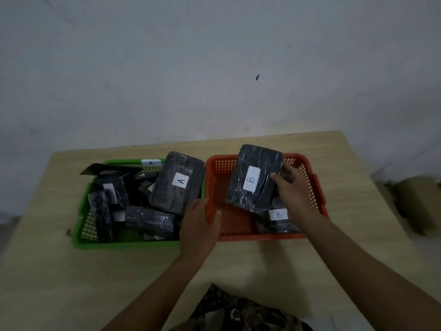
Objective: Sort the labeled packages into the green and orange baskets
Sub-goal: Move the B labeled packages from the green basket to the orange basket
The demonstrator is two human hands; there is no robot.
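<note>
The right hand holds a dark wrapped package marked B by its right edge, fingers closed on it, right above the orange basket. The left hand holds a package marked A by its near end, over the green basket. Both packages point away from the person, tipped up. Another B package lies in the orange basket, just under the held one. I think each one only has to go straight down.
</note>
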